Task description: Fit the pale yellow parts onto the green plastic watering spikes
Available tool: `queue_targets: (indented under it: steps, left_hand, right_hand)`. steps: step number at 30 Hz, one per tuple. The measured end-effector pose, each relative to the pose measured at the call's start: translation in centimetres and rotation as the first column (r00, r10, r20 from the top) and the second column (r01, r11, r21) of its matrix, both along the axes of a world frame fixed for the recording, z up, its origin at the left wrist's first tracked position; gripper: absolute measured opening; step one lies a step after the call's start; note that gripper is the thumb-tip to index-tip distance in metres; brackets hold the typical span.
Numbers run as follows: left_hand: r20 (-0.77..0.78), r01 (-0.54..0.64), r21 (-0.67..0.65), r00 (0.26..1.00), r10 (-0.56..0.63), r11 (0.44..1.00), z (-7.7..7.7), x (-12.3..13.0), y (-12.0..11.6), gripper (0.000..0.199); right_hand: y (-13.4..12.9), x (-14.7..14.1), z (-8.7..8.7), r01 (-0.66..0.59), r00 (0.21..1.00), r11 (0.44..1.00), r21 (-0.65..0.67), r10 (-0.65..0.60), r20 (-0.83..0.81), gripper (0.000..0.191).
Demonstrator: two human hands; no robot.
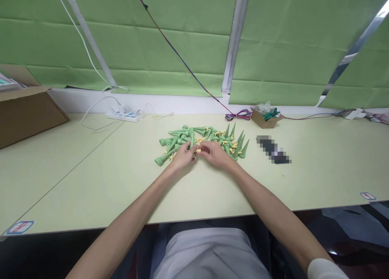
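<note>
My left hand [182,157] is closed around a green plastic spike [192,138], which points up and away from me. Facing it, my right hand [216,153] pinches a small yellow plastic piece [198,150] against the near end of the spike. Whether the two parts are joined cannot be made out, as my fingers cover the contact. Just beyond both hands lies a loose pile of similar green spikes [174,140], with small yellow pieces [234,144] scattered among them. Several spikes at the right of the pile stand or lean with their tips up.
On the pale table [91,181], a small cardboard box [263,121] holds clear and green plastic. A blurred dark object [273,150] lies to the right. Farther left are a white power strip [126,115] with cables and a large cardboard box [30,112]. Coiled wires [238,115] lie at the back.
</note>
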State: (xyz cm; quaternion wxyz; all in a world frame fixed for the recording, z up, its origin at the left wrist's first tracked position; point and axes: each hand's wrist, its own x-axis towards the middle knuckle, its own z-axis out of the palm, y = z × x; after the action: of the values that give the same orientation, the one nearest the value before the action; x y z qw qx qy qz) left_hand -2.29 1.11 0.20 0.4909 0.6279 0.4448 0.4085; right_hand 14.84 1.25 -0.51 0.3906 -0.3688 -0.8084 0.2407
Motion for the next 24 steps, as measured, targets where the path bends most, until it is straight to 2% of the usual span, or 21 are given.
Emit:
queue_targets:
  steps: [10, 17, 24]
  left_hand:
    - [-0.121, -0.043, 0.097, 0.991, 0.055, 0.994, 0.29, 0.01, -0.17, 0.027]
    - [-0.210, -0.038, 0.197, 0.974, 0.080, 0.980, -0.33, -0.30, 0.26, 0.030]
    - [-0.231, -0.048, 0.242, 0.967, 0.105, 0.969, -0.10, -0.30, 0.09, 0.031]
  right_hand:
    - [-0.26, -0.05, 0.27, 0.017, 0.999, 1.000, -0.010, -0.016, 0.042, 0.013]
    - [-0.13, 0.00, 0.12, 0.018, 0.998, 1.000, -0.013, -0.017, 0.058, 0.014]
    - [-0.26, 0.03, 0.35, 0.009, 0.998, 1.000, -0.016, -0.008, 0.064, 0.017]
